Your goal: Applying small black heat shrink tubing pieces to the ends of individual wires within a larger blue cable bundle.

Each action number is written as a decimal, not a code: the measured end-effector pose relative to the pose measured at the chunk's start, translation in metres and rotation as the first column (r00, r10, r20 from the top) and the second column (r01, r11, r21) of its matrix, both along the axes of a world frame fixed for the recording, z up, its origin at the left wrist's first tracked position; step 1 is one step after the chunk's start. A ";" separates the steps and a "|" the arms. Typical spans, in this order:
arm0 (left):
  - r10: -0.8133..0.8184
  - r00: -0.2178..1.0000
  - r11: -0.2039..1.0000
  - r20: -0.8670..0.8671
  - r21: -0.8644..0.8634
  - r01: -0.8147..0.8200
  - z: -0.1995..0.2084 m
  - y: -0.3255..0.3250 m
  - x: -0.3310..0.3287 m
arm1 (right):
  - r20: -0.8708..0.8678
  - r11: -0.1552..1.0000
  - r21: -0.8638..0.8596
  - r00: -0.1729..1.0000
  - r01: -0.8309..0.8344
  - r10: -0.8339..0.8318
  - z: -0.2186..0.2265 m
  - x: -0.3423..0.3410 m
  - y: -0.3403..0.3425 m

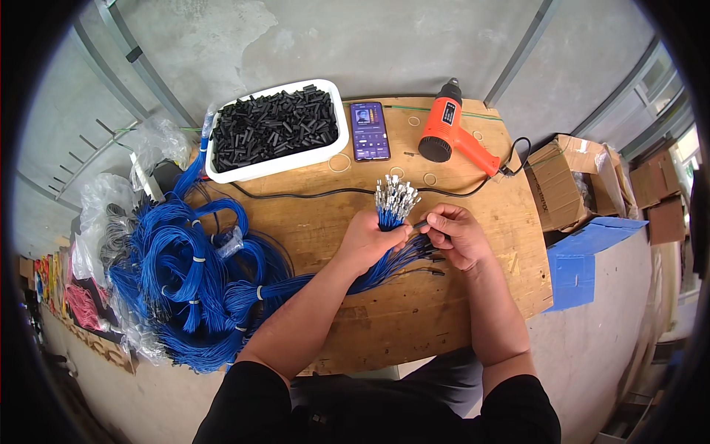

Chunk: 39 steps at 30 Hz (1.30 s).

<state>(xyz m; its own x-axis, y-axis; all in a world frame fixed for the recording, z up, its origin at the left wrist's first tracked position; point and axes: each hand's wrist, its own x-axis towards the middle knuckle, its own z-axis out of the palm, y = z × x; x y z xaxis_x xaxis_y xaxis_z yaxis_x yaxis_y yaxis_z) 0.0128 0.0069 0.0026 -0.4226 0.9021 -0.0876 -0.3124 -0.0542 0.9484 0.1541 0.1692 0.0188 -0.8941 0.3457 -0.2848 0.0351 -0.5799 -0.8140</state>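
My left hand (371, 238) is closed round a bundle of blue wires (389, 220), whose silvery metal terminals (396, 194) fan out above the fist. Beside it on the right, my right hand (456, 235) pinches a short black sleeve (421, 223) between thumb and fingertips, its tip pointing at the bundle. Whether a wire runs inside that sleeve I cannot tell. Below both hands the wires trail over the table, and several ends on the right carry black sleeves (436, 272). Leftward the bundle joins a tied hank of blue wire (259, 293).
A white tub (342, 140) heaped with black sleeves stands at the back left. Next to it lie a phone (370, 132) and an orange heat gun (450, 127), its black cord crossing the wooden table (503, 244). Coiled blue wires (177, 274) cover the left side; cardboard boxes (569, 181) stand right.
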 end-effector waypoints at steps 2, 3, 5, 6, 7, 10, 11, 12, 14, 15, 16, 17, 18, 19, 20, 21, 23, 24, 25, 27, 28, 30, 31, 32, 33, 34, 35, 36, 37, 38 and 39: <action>0.002 1.000 1.000 0.004 -0.003 -0.002 -0.001 0.000 0.000 | -0.001 1.000 0.006 1.000 -0.001 0.001 -0.002 0.000 0.000; -0.003 1.000 1.000 0.013 0.004 0.003 -0.001 0.000 0.000 | -0.001 1.000 0.011 1.000 -0.003 0.003 -0.003 0.000 0.000; -0.008 1.000 1.000 0.021 0.009 0.008 -0.001 0.000 0.000 | 0.007 1.000 0.014 1.000 -0.002 0.002 0.001 0.001 0.000; -0.013 1.000 1.000 0.027 0.019 0.012 -0.001 0.000 0.000 | 0.014 1.000 0.018 1.000 -0.003 0.003 0.003 0.001 0.000; -0.017 0.999 0.999 0.033 0.028 0.017 -0.001 -0.001 0.000 | 0.014 1.000 0.016 1.000 -0.002 0.002 0.005 0.001 0.001; -0.020 0.991 0.999 -0.129 0.026 0.024 -0.004 0.000 -0.002 | -0.009 0.985 0.074 0.987 0.158 -0.158 0.010 0.005 0.008; -0.028 0.991 0.999 -0.129 0.025 0.032 -0.004 -0.001 -0.002 | -0.009 0.983 0.073 0.986 0.166 -0.166 0.011 0.005 0.010; -0.034 0.986 0.999 -0.163 -0.022 0.031 -0.002 -0.001 -0.002 | 0.001 0.975 0.091 0.979 0.201 -0.202 0.011 0.006 0.011; -0.049 0.979 0.997 -0.199 -0.070 0.036 -0.001 -0.001 -0.001 | 0.002 0.968 0.115 0.975 0.222 -0.224 0.014 0.005 0.010; -0.035 0.989 0.998 -0.144 -0.054 0.028 -0.001 -0.002 0.000 | 0.000 0.967 0.113 0.973 0.229 -0.230 0.014 0.004 0.009; -0.022 0.996 0.999 -0.088 -0.039 0.019 -0.002 -0.002 0.000 | -0.001 0.969 0.131 0.978 0.209 -0.211 0.013 0.003 0.008; -0.035 0.998 0.999 -0.060 -0.014 0.034 -0.001 -0.002 0.001 | -0.002 0.970 0.150 0.982 0.189 -0.191 0.012 0.003 0.007; -0.042 0.997 0.999 -0.062 -0.015 0.041 -0.001 -0.001 0.001 | -0.003 0.969 0.149 0.980 0.195 -0.197 0.010 0.002 0.006; -0.054 0.999 0.999 -0.004 0.005 0.054 -0.002 -0.001 0.002 | -0.004 0.970 0.155 0.982 0.189 -0.191 0.008 0.002 0.004; -0.067 0.996 0.997 0.054 0.026 0.066 -0.002 0.000 0.002 | -0.005 0.970 0.161 0.983 0.183 -0.185 0.007 0.002 0.003; -0.074 0.996 0.997 0.053 0.025 0.073 -0.001 0.000 0.002 | -0.006 0.969 0.159 0.981 0.190 -0.191 0.008 0.001 0.001; -0.104 0.990 0.994 0.100 -0.011 0.106 0.002 -0.001 0.002 | -0.018 0.976 0.150 0.988 0.155 -0.154 0.010 -0.001 -0.002; -0.112 0.989 0.993 0.099 -0.013 0.114 0.002 -0.001 0.002 | -0.032 0.977 0.146 0.987 0.158 -0.155 0.011 -0.002 -0.005; -0.139 0.986 0.990 0.092 -0.017 0.142 0.002 -0.001 0.002 | -0.033 0.976 0.144 0.986 0.166 -0.163 0.010 -0.002 -0.005; -0.171 0.982 0.985 0.084 -0.024 0.174 0.003 0.000 0.002 | -0.069 0.964 0.172 0.979 0.203 -0.194 0.006 -0.002 -0.005; -0.179 0.982 0.983 0.061 -0.037 0.182 0.003 0.000 0.001 | -0.071 0.963 0.169 0.977 0.209 -0.199 0.005 -0.002 -0.006; -0.190 0.981 0.980 0.037 -0.054 0.192 0.003 0.000 0.001 | -0.144 0.948 0.211 0.967 0.240 -0.212 0.003 -0.002 -0.006; -0.192 0.981 0.979 0.032 -0.056 0.194 0.003 0.000 0.002 | -0.146 0.947 0.208 0.965 0.244 -0.217 0.003 -0.002 -0.007; -0.196 0.980 0.979 0.028 -0.058 0.197 0.003 0.000 0.002 | -0.155 0.938 0.233 0.962 0.256 -0.224 0.002 -0.003 -0.009; -0.202 0.979 0.977 0.027 -0.061 0.204 0.003 0.000 0.002 | -0.164 0.928 0.257 0.959 0.268 -0.232 0.002 -0.003 -0.010; -0.230 0.973 0.972 0.027 -0.039 0.231 0.003 -0.001 0.001 | -0.166 0.927 0.254 0.957 0.275 -0.238 0.002 -0.003 -0.009; -0.258 0.966 0.966 0.027 -0.017 0.258 0.004 -0.002 0.001 | -0.146 0.925 0.272 0.962 0.265 -0.233 0.000 -0.004 -0.009; -0.264 0.964 0.964 0.026 -0.021 0.264 0.005 -0.002 0.001 | -0.126 0.923 0.289 0.966 0.255 -0.227 0.000 -0.004 -0.009; -0.263 0.963 0.965 0.060 -0.002 0.263 0.006 -0.003 0.001 | -0.127 0.922 0.286 0.964 0.261 -0.233 0.001 -0.004 -0.009; -0.259 0.961 0.966 0.093 0.017 0.259 0.007 -0.003 0.001 | -0.094 0.947 0.219 0.971 0.236 -0.220 0.003 -0.005 -0.011; -0.247 0.964 0.969 0.101 0.017 0.246 0.007 -0.003 0.001 | -0.061 0.966 0.151 0.977 0.211 -0.203 0.005 -0.005 -0.011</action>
